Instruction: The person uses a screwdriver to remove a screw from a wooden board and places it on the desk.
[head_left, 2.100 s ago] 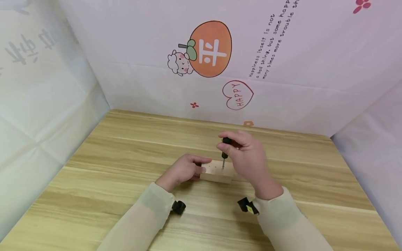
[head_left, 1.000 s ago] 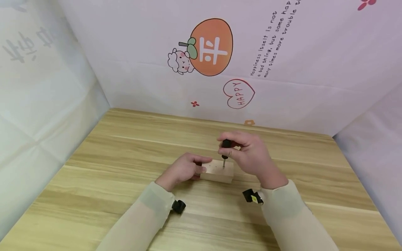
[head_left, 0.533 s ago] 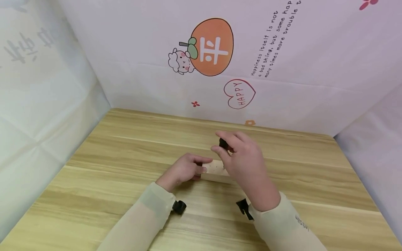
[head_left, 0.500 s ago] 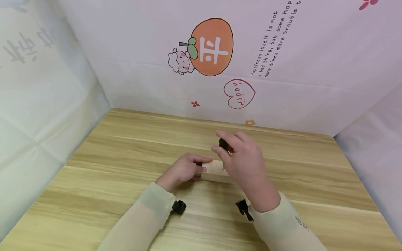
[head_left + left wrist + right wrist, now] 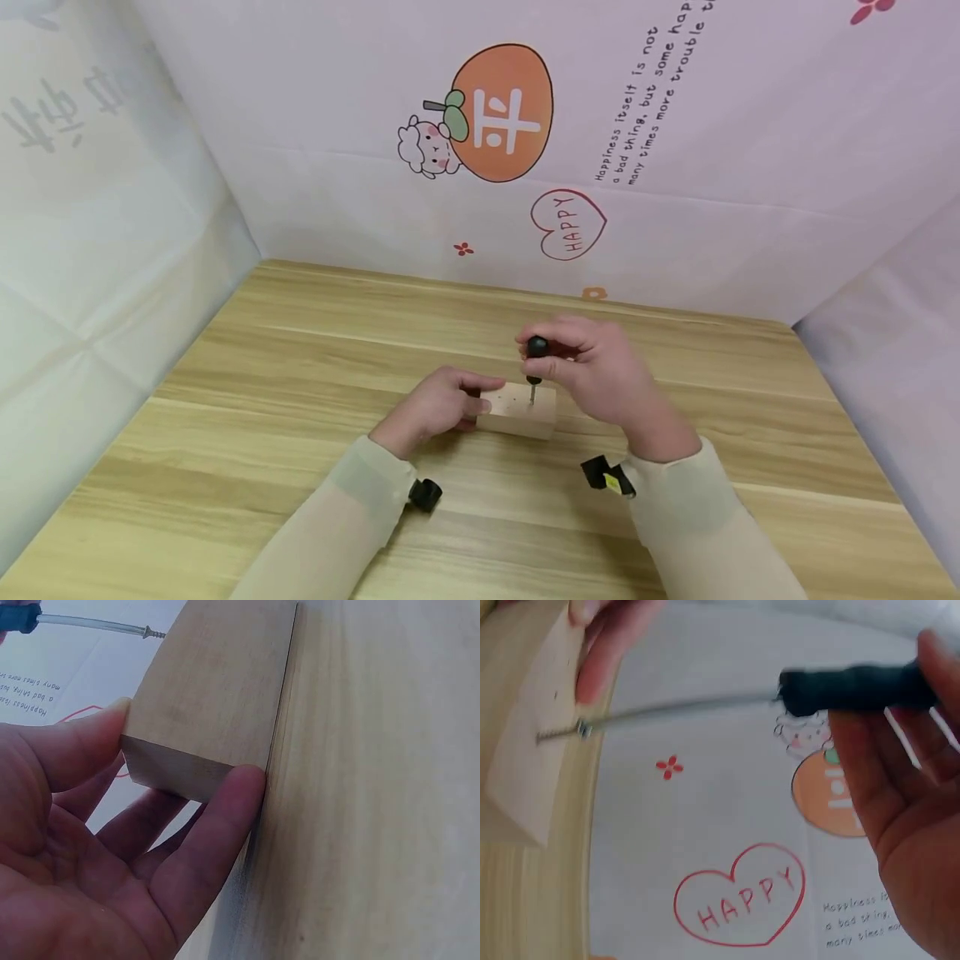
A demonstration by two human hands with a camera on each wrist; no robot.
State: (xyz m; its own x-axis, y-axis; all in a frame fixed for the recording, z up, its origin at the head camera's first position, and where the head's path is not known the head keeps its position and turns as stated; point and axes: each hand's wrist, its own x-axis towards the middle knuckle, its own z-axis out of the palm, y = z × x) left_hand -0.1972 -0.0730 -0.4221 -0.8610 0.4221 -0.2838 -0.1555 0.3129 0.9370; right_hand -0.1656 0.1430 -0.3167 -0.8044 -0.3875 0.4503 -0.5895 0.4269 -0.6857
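A pale wooden block [image 5: 517, 425] lies on the table, with a few small dark holes in its top. My left hand [image 5: 438, 407] grips its left end, thumb and fingers on either side; the left wrist view shows the fingertips against the block's end. My right hand [image 5: 603, 371] holds a screwdriver [image 5: 537, 347] by its black handle, with the shaft pointing down. A screw [image 5: 559, 733] stands in the block's top near its right end, part of its thread still showing above the wood. The screwdriver's tip meets the screw's head.
The wood-grain table [image 5: 315, 358] extends around the block on all sides. A white printed cloth [image 5: 337, 183] hangs behind the table's back edge, and pale sheets hang at left and right. A small black camera mount [image 5: 426, 495] sits on the left wrist.
Half a second ago my right hand was twisted inward, hiding the screwdriver's shaft; now its wrist has swung back out to the right. My left hand and the block stay put.
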